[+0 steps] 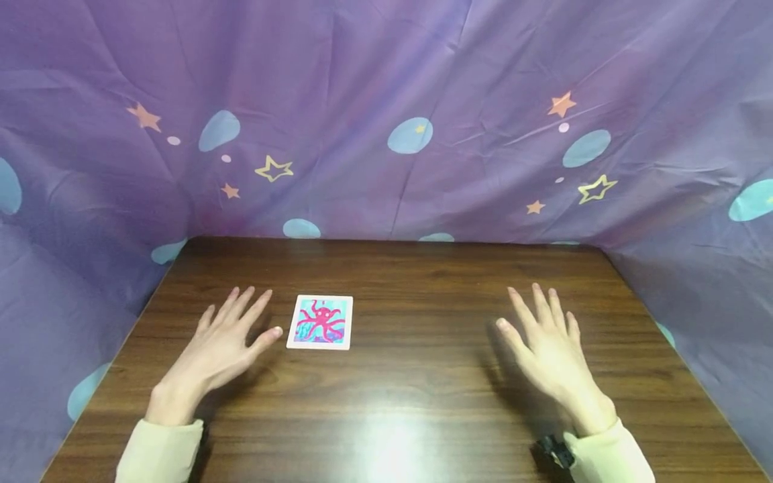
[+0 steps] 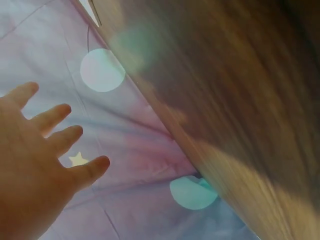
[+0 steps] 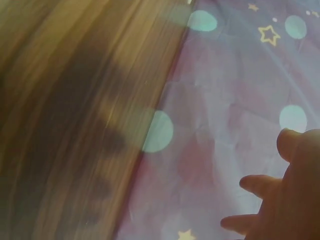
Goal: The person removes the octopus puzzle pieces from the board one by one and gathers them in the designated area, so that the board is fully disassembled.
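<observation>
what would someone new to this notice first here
Probably the card with a pink octopus, lying on the brown table just right of the left hand's thumb in the head view. Next, the two open hands, the right hand well over on the other side. Behind it all hangs a purple cloth dotted with stars and pale blue blobs.

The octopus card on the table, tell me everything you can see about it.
The card is thin and roughly square, with a white border; it looks like printed paper or cardboard. Its picture shows a pinkish-red octopus with curling arms on light blue, with purple along the bottom. It lies flat, picture side up, on the brown wooden table, left of the middle. The left hand is beside it but apart; only the table appears to touch it.
</observation>
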Tool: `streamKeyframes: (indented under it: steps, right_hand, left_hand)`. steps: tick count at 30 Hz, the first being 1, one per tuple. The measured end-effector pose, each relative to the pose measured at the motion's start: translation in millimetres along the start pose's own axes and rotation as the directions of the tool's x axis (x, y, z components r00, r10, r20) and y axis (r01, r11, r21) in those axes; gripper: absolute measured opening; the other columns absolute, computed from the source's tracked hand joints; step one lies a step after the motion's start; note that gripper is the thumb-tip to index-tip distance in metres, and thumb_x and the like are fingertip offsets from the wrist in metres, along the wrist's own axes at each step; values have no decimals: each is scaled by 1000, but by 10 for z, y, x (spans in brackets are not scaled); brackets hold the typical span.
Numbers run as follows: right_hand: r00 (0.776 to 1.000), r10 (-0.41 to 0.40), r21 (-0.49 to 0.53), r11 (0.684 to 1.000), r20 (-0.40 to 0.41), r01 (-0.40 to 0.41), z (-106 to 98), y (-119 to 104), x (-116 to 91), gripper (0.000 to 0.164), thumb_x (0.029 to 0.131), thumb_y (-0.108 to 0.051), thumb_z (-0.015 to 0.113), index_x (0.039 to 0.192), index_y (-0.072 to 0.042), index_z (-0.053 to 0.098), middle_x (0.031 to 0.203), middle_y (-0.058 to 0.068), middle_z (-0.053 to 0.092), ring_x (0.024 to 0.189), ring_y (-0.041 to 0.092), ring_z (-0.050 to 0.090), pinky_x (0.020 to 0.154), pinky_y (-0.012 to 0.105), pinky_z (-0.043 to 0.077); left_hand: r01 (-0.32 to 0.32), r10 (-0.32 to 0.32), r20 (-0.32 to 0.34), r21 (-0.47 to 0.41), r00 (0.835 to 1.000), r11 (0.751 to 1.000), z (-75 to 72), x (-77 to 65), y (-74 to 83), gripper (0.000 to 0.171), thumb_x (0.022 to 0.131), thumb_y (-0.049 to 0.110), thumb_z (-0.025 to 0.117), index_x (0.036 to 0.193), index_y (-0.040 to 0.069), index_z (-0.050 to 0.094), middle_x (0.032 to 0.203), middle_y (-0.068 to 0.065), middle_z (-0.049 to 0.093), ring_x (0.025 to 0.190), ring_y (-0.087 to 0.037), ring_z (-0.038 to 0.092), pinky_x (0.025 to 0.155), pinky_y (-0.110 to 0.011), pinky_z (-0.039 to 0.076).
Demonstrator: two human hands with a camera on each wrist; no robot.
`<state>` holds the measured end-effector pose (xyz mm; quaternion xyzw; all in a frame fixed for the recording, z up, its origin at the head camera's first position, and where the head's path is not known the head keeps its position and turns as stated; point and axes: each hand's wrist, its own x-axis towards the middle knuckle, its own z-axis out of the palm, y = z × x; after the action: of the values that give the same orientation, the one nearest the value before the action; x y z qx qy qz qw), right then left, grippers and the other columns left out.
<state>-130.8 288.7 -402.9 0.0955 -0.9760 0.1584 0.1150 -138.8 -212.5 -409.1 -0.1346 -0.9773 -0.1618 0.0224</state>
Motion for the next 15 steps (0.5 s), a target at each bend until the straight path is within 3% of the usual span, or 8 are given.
streamKeyframes:
  steps: [7, 12, 15]
  right_hand:
    - [998, -46, 43, 998, -37, 48, 77, -199, 72, 59, 102, -45, 42, 154, -18, 32, 157, 26, 20, 145, 44, 7, 107, 72, 10]
    - [995, -92, 91, 991, -36, 95, 170, -314, 150, 59, 101, -44, 46, 152, -17, 34, 157, 24, 22, 145, 43, 11, 105, 72, 15]
    - [991, -128, 125, 983, -32, 131, 245, -348, 187, 59, 101, -42, 49, 152, -15, 35, 157, 23, 21, 145, 43, 12, 107, 70, 16]
  left_hand:
    - [-8, 9, 31, -31, 999, 1000, 35, 72, 29, 76, 96, 65, 37, 156, 19, 26, 158, -18, 25, 146, -40, 14, 110, -68, 13]
    - [15, -6, 79, -117, 997, 993, 21, 80, 41, 76, 97, 57, 47, 153, 8, 31, 150, -25, 35, 141, -46, 23, 103, -73, 24]
    - [-2, 15, 82, -158, 997, 987, 32, 120, 45, 71, 97, 47, 55, 148, 2, 38, 145, -27, 42, 136, -49, 31, 103, -70, 28]
